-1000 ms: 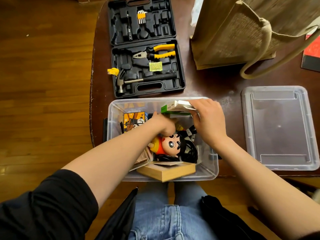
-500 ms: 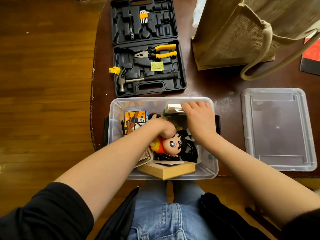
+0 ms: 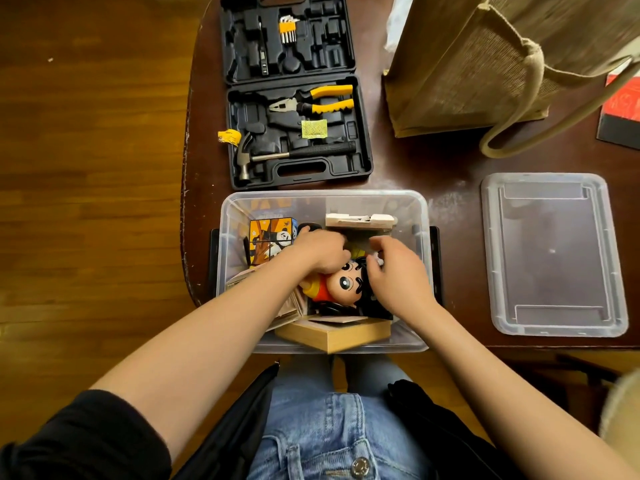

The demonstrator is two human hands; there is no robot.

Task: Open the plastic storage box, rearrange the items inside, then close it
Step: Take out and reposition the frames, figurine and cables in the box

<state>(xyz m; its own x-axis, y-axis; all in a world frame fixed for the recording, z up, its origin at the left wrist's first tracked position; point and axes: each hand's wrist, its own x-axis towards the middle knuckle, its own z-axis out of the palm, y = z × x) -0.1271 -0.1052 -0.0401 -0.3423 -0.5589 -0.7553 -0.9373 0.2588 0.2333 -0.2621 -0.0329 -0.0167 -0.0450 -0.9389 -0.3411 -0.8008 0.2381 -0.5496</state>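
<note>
The clear plastic storage box stands open on the table's near edge, and its lid lies flat to the right. Inside are a cartoon doll, a picture cube, a wooden box and a pale carton against the far wall. My left hand is curled inside the box just above the doll's head; what its fingers hold is hidden. My right hand rests on the doll's black hair with loosely bent fingers, apart from the carton.
An open black tool case with pliers and a hammer lies just beyond the box. A tall jute bag stands at the back right, with a red and black booklet beside it. The table's left edge runs close to the box.
My right hand has let go of the carton and come down toward me onto the doll's hair. The carton now stands at the far wall. My left hand has barely moved.
</note>
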